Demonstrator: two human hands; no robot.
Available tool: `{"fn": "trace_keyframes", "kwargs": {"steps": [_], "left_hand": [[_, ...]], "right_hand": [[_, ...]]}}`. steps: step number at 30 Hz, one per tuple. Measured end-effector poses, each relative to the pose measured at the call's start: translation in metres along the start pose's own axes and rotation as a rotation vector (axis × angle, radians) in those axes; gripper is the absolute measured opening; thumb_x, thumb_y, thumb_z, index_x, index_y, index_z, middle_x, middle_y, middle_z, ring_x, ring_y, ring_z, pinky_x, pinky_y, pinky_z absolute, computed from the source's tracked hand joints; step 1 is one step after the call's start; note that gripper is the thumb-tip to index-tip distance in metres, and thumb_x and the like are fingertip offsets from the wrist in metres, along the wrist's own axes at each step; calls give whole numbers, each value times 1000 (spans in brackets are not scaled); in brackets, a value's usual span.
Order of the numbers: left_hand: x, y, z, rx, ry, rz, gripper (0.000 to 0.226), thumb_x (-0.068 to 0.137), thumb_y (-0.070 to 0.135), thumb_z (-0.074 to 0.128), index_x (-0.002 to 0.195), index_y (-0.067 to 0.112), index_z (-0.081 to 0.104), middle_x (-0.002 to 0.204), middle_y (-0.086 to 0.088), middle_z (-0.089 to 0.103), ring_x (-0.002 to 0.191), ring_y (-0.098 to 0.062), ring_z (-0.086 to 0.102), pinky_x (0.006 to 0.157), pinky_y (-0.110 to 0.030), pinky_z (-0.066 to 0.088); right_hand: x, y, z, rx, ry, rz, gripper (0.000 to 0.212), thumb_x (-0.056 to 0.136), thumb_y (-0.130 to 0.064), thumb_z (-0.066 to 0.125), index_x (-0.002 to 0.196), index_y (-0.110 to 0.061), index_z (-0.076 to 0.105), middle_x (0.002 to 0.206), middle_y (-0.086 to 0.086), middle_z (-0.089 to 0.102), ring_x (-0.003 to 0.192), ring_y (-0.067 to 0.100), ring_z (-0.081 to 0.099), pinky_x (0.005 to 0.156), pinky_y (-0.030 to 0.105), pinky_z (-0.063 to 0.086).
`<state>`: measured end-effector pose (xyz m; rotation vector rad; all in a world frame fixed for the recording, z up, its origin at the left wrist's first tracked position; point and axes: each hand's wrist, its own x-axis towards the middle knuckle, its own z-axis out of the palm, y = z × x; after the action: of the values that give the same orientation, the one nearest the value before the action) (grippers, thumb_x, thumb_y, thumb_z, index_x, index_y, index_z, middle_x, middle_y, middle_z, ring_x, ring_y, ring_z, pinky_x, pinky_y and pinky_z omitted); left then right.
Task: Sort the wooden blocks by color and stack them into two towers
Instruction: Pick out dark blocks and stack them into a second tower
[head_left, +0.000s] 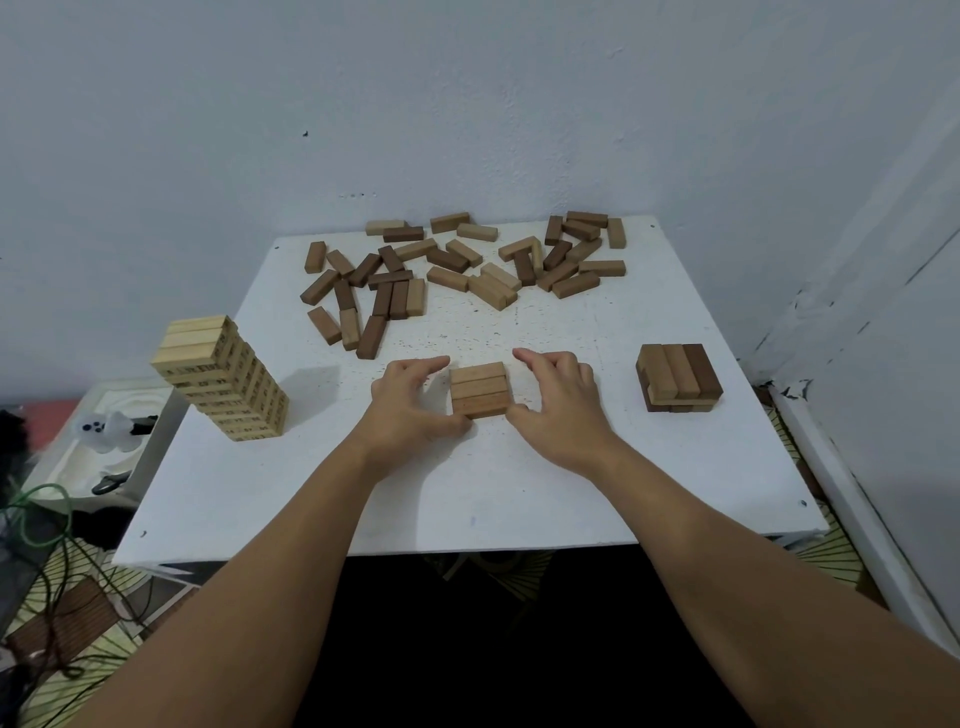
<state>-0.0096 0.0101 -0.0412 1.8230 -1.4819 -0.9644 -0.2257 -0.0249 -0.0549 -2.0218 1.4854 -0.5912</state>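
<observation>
Three mid-brown wooden blocks lie side by side as one flat layer (479, 389) at the table's middle front. My left hand (413, 402) spans the layer's left end, thumb at the near corner and index finger at the far corner. My right hand (558, 402) spans the right end the same way. Loose light and dark blocks (457, 270) lie scattered across the far side of the white table (493, 493). A low two-layer stack (678, 376) of brown blocks, one of them dark, stands at the right.
A tall tower of pale printed blocks (223, 376) stands at the table's left edge. The wall is close behind and to the right. Beside the table on the left are a white tray (57, 457) and green cables (36, 519) on the floor.
</observation>
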Motion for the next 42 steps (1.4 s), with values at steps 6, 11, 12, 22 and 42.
{"fn": "trace_keyframes", "kwargs": {"steps": [6, 11, 12, 22, 42], "left_hand": [[0, -1, 0, -11, 3, -6, 84, 71, 37, 90, 146, 33, 55, 138, 12, 40, 140, -17, 30, 120, -45, 31], [-1, 1, 0, -36, 3, -19, 90, 61, 45, 87, 145, 34, 56, 137, 14, 40, 138, -13, 30, 120, -48, 32], [-1, 1, 0, -36, 1, -19, 90, 61, 46, 86, 145, 34, 56, 137, 14, 40, 137, -13, 30, 120, -48, 32], [-2, 2, 1, -27, 9, -8, 78, 76, 28, 91, 145, 31, 56, 136, 13, 40, 137, -11, 28, 118, -38, 29], [-4, 1, 4, -12, 102, 6, 36, 69, 24, 93, 92, 25, 65, 123, 15, 42, 131, -15, 35, 105, -32, 35]], "right_hand": [[-3, 1, 0, 0, -2, -29, 55, 95, -35, 62, 149, -28, 52, 132, -5, 38, 125, 15, 29, 112, 27, 25], [-4, 4, 5, 122, 204, 21, 27, 96, -23, 61, 120, -23, 73, 118, -8, 40, 116, 9, 33, 101, 21, 32], [-4, 3, 5, 132, 220, 26, 21, 97, -22, 61, 112, -23, 75, 116, -8, 41, 114, 9, 35, 99, 20, 32], [-3, 2, 7, 127, 213, -3, 18, 96, -22, 63, 99, -24, 80, 110, -10, 43, 110, 9, 35, 88, 6, 30], [0, 0, -3, 89, 17, 25, 28, 92, -43, 67, 115, -27, 65, 123, -6, 37, 122, 15, 31, 106, 27, 28]]}}
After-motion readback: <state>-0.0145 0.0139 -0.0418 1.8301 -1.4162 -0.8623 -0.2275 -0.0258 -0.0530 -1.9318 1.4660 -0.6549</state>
